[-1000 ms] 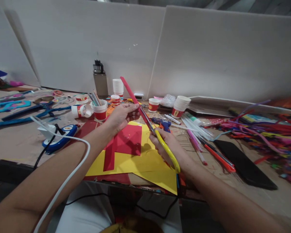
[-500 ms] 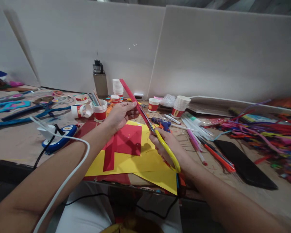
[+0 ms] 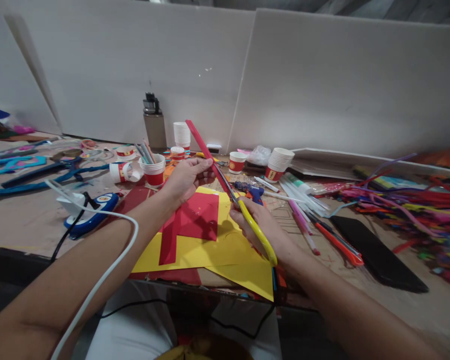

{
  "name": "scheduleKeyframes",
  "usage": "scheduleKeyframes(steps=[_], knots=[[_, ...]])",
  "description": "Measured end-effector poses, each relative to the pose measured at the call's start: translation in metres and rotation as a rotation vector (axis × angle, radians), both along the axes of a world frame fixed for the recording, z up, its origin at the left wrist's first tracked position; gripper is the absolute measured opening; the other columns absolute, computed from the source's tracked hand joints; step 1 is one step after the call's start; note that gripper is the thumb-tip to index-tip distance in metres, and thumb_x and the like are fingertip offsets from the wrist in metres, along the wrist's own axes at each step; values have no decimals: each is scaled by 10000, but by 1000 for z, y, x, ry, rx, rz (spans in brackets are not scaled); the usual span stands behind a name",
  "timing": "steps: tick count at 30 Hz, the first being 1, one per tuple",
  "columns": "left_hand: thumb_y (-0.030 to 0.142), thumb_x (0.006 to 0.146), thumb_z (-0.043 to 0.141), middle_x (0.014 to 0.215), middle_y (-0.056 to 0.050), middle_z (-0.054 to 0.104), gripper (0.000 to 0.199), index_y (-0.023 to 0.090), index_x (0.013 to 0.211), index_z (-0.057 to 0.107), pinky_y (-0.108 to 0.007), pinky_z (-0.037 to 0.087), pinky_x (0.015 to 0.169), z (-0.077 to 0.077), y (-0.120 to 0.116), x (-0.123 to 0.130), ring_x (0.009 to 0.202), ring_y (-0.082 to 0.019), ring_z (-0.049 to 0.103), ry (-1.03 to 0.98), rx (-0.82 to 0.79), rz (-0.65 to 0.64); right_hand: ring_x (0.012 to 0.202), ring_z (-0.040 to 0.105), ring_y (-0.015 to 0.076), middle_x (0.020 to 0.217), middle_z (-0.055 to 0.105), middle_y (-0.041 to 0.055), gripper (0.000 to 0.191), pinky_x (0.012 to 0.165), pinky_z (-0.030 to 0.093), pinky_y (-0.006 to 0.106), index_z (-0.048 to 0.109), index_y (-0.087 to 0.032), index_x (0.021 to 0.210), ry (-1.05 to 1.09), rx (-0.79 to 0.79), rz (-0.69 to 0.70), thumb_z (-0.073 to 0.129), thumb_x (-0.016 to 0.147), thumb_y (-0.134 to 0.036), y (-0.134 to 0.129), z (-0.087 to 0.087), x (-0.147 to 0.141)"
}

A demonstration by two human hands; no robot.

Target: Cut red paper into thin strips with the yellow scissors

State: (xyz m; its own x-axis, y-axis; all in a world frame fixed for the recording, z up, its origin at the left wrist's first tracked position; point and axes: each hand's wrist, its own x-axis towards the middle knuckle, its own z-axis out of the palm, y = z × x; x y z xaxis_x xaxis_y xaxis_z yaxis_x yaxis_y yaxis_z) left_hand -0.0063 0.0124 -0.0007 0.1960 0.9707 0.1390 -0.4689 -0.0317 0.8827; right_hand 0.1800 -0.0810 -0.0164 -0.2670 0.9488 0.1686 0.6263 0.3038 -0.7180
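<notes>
My left hand (image 3: 190, 179) pinches a narrow red paper strip (image 3: 198, 137) that slants up and away to the left. Scissors with yellow handles (image 3: 255, 231) are gripped in my right hand (image 3: 254, 220), their blades lying along the strip's near end. How far the blades are parted I cannot make out. Beneath both hands lie yellow paper sheets (image 3: 206, 255), a red paper piece (image 3: 199, 217) and another red strip (image 3: 168, 245). Just beyond my right hand is a blue glue gun (image 3: 255, 192), partly hidden.
A paper cup of pencils (image 3: 153, 172), more cup stacks (image 3: 280, 162) and a bottle (image 3: 155, 125) stand towards the back. To the right lie an orange utility knife (image 3: 339, 245), a black phone-like slab (image 3: 378, 252) and pipe cleaners (image 3: 416, 200). A blue power strip (image 3: 92, 215) with cables sits left.
Both hands, the strip and the scissors stay almost in place. The scissors' yellow handles have shifted very slightly to the left.
</notes>
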Motion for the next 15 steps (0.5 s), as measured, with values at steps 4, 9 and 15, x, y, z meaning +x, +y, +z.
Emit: scheduleKeyframes(steps=[4, 9, 15], knots=[[229, 725, 708, 663, -18, 643, 162, 116, 743, 593, -236, 494, 651, 0, -1, 1, 581, -84, 600, 4, 7, -7, 541, 442, 95, 665, 501, -31, 120, 497, 333, 210, 482, -206, 796, 11, 16, 9, 492, 825, -322, 0, 0, 0], [218, 730, 701, 650, -17, 637, 158, 111, 728, 585, -239, 500, 631, -2, 1, 1, 565, -88, 601, -12, 3, -2, 504, 419, 88, 604, 461, -42, 168, 489, 324, 208, 461, -206, 767, 9, 22, -16, 458, 849, -353, 1, -1, -1], [209, 742, 687, 652, -18, 640, 143, 107, 739, 586, -232, 503, 628, -2, 2, 1, 563, -84, 600, -12, 5, -4, 459, 387, 78, 571, 432, -53, 181, 456, 298, 204, 461, -207, 758, 35, -25, -47, 467, 835, -371, 2, -4, -3]])
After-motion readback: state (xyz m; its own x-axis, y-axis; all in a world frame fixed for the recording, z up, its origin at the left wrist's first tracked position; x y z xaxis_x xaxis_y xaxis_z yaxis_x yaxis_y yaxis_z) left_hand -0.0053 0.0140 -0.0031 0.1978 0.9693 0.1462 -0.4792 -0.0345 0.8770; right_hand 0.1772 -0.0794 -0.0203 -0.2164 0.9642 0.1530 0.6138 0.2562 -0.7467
